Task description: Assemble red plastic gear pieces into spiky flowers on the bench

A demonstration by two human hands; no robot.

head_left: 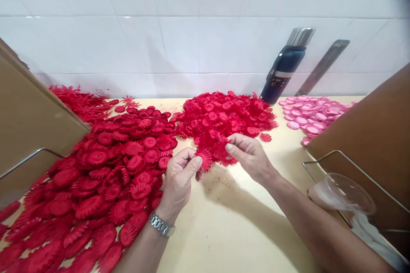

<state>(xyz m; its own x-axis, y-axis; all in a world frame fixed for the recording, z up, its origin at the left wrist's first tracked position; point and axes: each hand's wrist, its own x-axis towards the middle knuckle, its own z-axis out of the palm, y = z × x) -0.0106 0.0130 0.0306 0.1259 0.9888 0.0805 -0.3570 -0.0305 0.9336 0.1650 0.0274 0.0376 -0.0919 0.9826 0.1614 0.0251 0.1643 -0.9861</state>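
Note:
My left hand, with a metal-band watch at the wrist, pinches a red flower-shaped disc with a notched rim between thumb and fingers. To its right, my right hand is closed in a pinch, with a bit of red at the fingertips; what it holds there is too small to make out. Right behind both hands rises a heap of fringed red flower pieces. A larger pile of red notched discs spreads along the left, beside my left forearm.
Cardboard boxes stand left and right, with wire handles. A dark blue flask and a flat metal bar are by the tiled wall. Pink discs lie right; red star-shaped pieces far left. A clear plastic cup sits right.

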